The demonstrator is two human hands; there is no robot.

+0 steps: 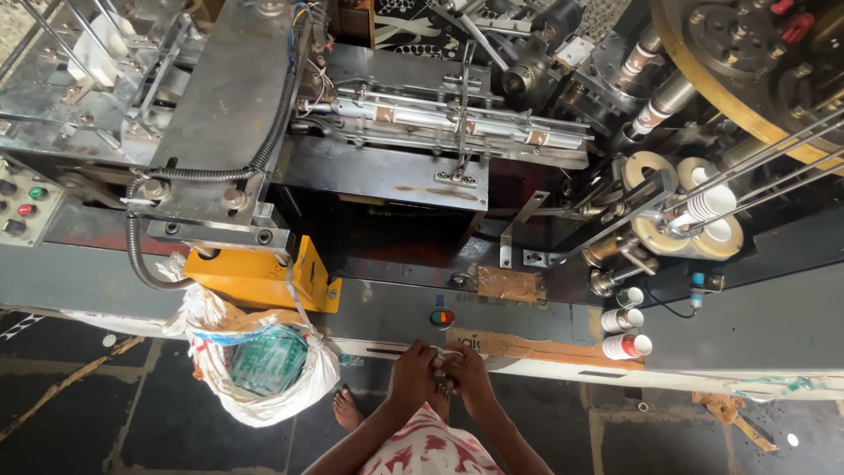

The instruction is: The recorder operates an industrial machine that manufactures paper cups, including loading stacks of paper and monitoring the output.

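My left hand (pixel 411 374) and my right hand (pixel 469 376) meet close together in front of my body, just below the front edge of a big metal machine (pixel 387 299). Both hands' fingers close around a small pale thing (pixel 442 362) between them; it is too small to tell what it is. My bare foot (pixel 347 409) shows on the dark floor below.
A white sack (pixel 264 369) with greenish contents hangs from a yellow bracket (pixel 255 277) at the left. Stacks of paper cups (pixel 626 332) lie on the machine at the right, near rods and a large wheel (pixel 747 70). A panel of coloured buttons (pixel 22 207) is at the far left.
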